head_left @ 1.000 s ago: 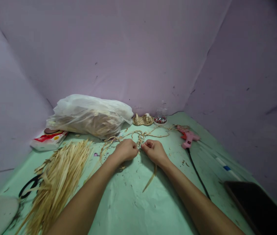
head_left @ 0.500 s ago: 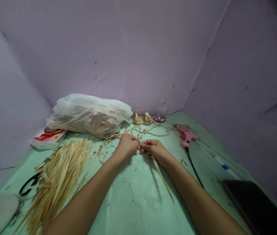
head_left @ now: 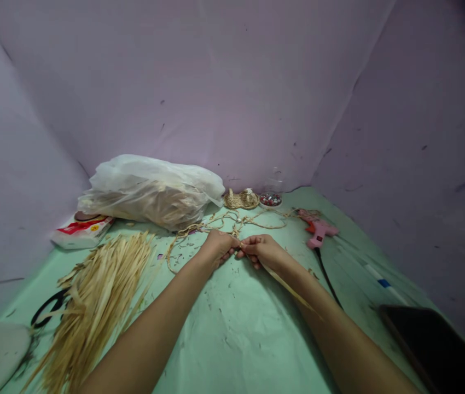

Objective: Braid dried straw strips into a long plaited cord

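Note:
My left hand [head_left: 219, 247] and my right hand [head_left: 262, 250] meet over the middle of the green table, fingertips nearly touching. Both are closed in a pinch on a thin braided fibre cord [head_left: 236, 232], whose end between the fingers is mostly hidden. From my right hand a pale flat strip [head_left: 288, 285] trails back along the right forearm. Beyond the hands the cord lies in loose loops, with a small white bead on it. A bundle of dry fibre strips [head_left: 101, 301] lies left of my left arm.
Farther back are a plastic bag [head_left: 154, 191], a woven piece [head_left: 241, 200] and a tub of beads [head_left: 271, 200]. A pink glue gun [head_left: 320, 230] and a dark flat device [head_left: 429, 345] lie right. Black scissor handles [head_left: 50, 309] and a red-white box [head_left: 82, 232] are left.
My hands have turned a little and come closer together at the fingertips. The trailing strip has swung right, now against my right forearm. The view has shifted slightly.

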Motion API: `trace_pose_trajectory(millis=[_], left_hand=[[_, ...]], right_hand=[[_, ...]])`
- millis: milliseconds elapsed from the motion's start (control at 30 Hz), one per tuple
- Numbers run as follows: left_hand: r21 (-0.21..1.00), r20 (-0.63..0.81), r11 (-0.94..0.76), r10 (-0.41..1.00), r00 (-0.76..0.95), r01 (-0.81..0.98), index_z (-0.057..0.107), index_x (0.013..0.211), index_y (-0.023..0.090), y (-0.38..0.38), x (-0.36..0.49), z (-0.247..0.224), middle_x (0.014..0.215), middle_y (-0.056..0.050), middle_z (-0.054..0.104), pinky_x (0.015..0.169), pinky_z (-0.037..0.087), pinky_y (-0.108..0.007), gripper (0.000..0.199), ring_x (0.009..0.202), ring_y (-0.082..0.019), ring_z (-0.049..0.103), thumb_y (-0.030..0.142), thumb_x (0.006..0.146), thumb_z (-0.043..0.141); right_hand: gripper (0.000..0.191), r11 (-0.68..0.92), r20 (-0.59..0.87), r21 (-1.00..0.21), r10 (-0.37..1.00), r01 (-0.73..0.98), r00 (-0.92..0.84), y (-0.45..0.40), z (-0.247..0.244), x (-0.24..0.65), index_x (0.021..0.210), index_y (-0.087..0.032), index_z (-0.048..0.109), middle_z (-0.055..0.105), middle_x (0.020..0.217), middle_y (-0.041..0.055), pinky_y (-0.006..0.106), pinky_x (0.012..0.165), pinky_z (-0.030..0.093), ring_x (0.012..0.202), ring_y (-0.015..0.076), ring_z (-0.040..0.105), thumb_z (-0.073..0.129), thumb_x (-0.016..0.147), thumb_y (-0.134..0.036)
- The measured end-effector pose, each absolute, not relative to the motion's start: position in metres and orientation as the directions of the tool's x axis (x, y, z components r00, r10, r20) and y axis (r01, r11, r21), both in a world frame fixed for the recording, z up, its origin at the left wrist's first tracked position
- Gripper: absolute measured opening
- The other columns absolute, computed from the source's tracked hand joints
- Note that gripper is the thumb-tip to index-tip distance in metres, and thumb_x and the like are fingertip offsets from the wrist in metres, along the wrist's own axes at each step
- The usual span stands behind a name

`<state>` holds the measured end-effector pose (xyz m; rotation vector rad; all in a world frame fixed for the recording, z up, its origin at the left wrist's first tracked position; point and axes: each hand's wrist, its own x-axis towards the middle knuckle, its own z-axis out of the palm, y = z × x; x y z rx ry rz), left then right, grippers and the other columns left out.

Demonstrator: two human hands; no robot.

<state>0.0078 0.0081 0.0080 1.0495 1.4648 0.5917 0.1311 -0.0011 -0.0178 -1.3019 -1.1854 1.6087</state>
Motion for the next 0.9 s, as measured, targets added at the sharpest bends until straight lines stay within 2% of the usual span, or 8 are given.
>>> trace_pose_trajectory(millis=[200, 400, 533, 733, 900], left_hand=[[0.873, -0.461, 0.454, 0.887, -0.005, 0.180, 0.047, 0.054, 0.013, 0.011, 0.009, 0.008, 0.035, 0.007, 0.033, 0.031, 0.011, -0.018, 0.007, 0.028, -0.003, 0.023, 0.010, 0.058, 0.051], [0.839, -0.498, 0.458, 0.864, 0.072, 0.295, 0.049, 0.054, 0.013, 0.018, 0.002, 0.003, 0.033, 0.005, 0.036, 0.032, 0.016, -0.018, 0.009, 0.028, -0.004, 0.026, 0.012, 0.063, 0.049], [0.838, -0.464, 0.396, 0.879, 0.109, 0.375, 0.049, 0.053, 0.013, 0.019, -0.002, 0.000, 0.032, 0.004, 0.035, 0.032, 0.017, -0.018, 0.012, 0.027, -0.005, 0.026, 0.014, 0.065, 0.050], [0.827, -0.458, 0.384, 0.884, 0.096, 0.411, 0.049, 0.053, 0.014, 0.018, 0.000, 0.000, 0.031, 0.004, 0.035, 0.032, 0.016, -0.019, 0.013, 0.026, -0.005, 0.025, 0.013, 0.066, 0.048], [0.840, -0.430, 0.346, 0.894, 0.126, 0.418, 0.048, 0.051, 0.014, 0.018, -0.001, 0.003, 0.031, 0.004, 0.036, 0.032, 0.019, -0.019, 0.012, 0.027, -0.006, 0.027, 0.008, 0.062, 0.046]], right_hand=[[0.007, -0.341, -0.333, -0.940, 0.925, -0.011, -0.184, -0.004, -0.015, 0.127, 0.058, -0.014, 0.052, 0.059, 0.052, 0.0002, 0.016, 0.031, 0.032, 0.035, 0.0063, 0.046, 0.055, 0.064, -0.013], [0.009, -0.326, -0.344, -0.932, 0.933, 0.161, -0.106, -0.002, -0.013, 0.128, 0.058, -0.013, 0.055, 0.052, 0.045, -0.0019, 0.018, 0.040, 0.041, 0.038, 0.0070, 0.047, 0.056, 0.067, -0.016], [0.008, -0.259, -0.286, -0.931, 0.955, 0.257, -0.073, 0.004, -0.020, 0.130, 0.061, -0.013, 0.059, 0.053, 0.047, -0.0007, 0.019, 0.040, 0.037, 0.039, 0.0077, 0.045, 0.055, 0.066, -0.016], [0.012, -0.039, -0.074, -0.934, 0.993, 0.356, -0.087, 0.012, -0.032, 0.127, 0.063, -0.012, 0.063, 0.054, 0.051, -0.0014, 0.018, 0.044, 0.030, 0.045, 0.0062, 0.042, 0.052, 0.062, -0.017], [0.012, -0.132, -0.140, -0.938, 0.990, 0.320, -0.003, 0.011, -0.030, 0.124, 0.055, -0.013, 0.059, 0.047, 0.043, -0.0039, 0.019, 0.042, 0.026, 0.041, 0.0058, 0.035, 0.054, 0.059, -0.023]])
